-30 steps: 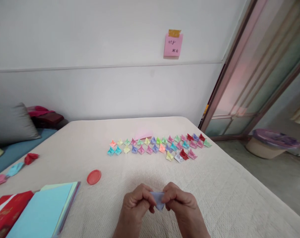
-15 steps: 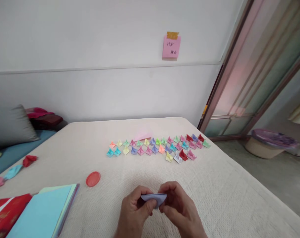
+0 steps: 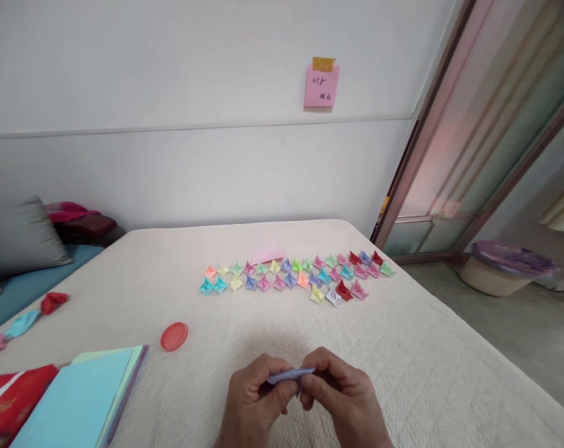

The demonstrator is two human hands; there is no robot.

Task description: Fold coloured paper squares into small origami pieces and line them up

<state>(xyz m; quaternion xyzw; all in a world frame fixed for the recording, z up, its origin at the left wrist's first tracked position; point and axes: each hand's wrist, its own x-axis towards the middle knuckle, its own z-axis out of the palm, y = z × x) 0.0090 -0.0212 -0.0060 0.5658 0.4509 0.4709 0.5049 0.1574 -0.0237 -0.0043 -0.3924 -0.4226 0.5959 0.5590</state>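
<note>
you held the lilac folded paper (image 3: 291,375) low in front of you, raised over the pale textured cover (image 3: 244,323) and between your two hands. your left hand (image 3: 256,398) was closed to a pinch, thumb on the near side and curled fingers behind, gripping the paper's left part. your right hand (image 3: 344,395) was also drawn into a pinch, thumb and forefinger meeting at the paper's right end, the other fingers tucked under. the piece was so small that a two-ended grip probably kept it steady and its creases pressed; its underside was mostly hidden by your thumbs.

beyond your hands, the folded paper boats (image 3: 290,281) stood in rough rows, likely set apart so each kept its shape. a pink sheet (image 3: 268,255) lay just behind them. the stack of coloured sheets (image 3: 74,389) was at your left, blue uppermost, perhaps to be within easy reach, with the red packet (image 3: 27,401) beside it. a pink note (image 3: 321,87) hung on the wall, held by a strip of tape (image 3: 323,64).

as for containers, a shallow red dish (image 3: 174,336), or possibly a lid, lay on the cover between the sheets and the boats, its rim facing up. on the floor at far right stood a beige tub (image 3: 487,276) with a purple covering (image 3: 515,256) over its mouth, so you could not tell what was inside.
</note>
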